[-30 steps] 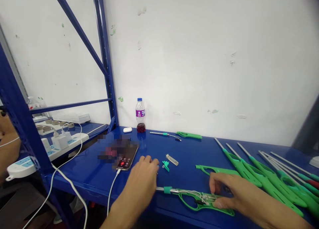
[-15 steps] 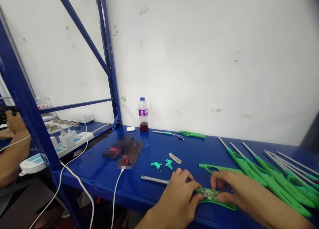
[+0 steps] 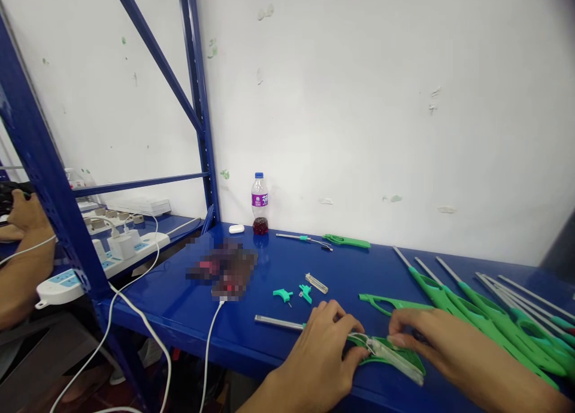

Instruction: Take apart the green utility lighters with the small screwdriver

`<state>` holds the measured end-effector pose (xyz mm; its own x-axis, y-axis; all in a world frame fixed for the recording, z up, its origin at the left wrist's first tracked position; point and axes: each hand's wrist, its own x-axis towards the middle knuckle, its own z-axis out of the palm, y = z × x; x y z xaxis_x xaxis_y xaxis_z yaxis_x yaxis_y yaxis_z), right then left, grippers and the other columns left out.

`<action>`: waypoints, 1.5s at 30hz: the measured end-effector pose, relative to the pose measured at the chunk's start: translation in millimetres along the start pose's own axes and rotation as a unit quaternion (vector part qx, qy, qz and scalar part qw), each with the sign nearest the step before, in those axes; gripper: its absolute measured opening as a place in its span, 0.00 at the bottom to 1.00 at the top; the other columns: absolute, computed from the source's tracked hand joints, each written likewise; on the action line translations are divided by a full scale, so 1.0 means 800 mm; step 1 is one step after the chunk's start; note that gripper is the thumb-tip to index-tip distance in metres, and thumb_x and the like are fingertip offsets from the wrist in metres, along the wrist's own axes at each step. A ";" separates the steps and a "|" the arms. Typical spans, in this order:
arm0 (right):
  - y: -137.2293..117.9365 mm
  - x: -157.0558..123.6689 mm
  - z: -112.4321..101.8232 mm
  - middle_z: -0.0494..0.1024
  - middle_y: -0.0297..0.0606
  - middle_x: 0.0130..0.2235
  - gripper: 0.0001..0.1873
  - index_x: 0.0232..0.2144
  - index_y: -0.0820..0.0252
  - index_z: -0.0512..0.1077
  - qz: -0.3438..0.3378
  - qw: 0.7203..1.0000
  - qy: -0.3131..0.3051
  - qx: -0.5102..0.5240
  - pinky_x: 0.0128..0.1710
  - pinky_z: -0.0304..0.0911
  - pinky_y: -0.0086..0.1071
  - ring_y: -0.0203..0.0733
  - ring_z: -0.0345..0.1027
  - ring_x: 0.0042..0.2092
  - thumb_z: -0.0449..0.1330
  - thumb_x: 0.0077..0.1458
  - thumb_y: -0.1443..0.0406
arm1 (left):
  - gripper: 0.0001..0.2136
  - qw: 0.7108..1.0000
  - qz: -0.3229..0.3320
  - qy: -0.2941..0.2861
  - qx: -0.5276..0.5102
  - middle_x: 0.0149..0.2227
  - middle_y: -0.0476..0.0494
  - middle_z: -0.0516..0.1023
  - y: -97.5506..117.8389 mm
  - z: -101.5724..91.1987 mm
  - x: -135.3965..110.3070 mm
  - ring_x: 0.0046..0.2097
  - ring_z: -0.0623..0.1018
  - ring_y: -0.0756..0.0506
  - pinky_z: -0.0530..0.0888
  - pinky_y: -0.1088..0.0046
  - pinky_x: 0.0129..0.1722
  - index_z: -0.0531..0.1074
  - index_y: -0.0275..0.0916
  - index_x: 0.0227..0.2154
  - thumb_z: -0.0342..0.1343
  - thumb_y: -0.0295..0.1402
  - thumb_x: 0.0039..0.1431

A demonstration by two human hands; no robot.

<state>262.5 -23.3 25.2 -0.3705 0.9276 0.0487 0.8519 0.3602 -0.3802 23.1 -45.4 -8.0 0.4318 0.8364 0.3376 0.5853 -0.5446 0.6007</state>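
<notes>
My left hand point(image 3: 321, 356) is closed on the near end of a green lighter handle shell point(image 3: 415, 360), held open side up at the table's front edge. A metal lighter tube point(image 3: 278, 322) sticks out to the left from beneath this hand. A clear plastic fuel tank point(image 3: 398, 360) lies slanted over the shell, its far end past the rim. Thin wire shows by my left fingertips. My right hand point(image 3: 415, 335) has thumb and forefinger pinched together by the tank's upper edge; what lies between them is hidden. Behind it rests another green handle half point(image 3: 381, 302).
Two teal triggers point(image 3: 283, 294) and another clear tank point(image 3: 317, 283) lie behind my left hand. Several green lighters point(image 3: 476, 314) fill the right side. Farther back are a loose tube point(image 3: 291, 237), a green handle point(image 3: 348, 241) and a bottle point(image 3: 259, 206). A co-worker's arm point(image 3: 27, 263) shows left.
The clear tank now sits slanted across the shell, where metal parts showed between my hands before. My right fingers have drawn slightly up and back from the shell. My left hand stays put.
</notes>
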 end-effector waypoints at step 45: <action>-0.024 0.031 -0.009 0.80 0.35 0.34 0.17 0.30 0.58 0.71 -0.101 0.990 0.098 -0.032 0.34 0.48 0.32 0.39 0.69 0.35 0.50 0.71 0.69 | 0.18 0.977 0.067 0.012 0.202 0.39 0.45 0.75 -0.018 0.022 0.011 0.41 0.74 0.40 0.71 0.60 0.47 0.72 0.43 0.38 0.37 0.23 0.74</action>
<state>239.8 -6.6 40.5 -0.4618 0.8351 0.2989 0.7917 0.5400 -0.2857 30.2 -31.4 -26.2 0.5094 0.7547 0.4135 0.7501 -0.6249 0.2164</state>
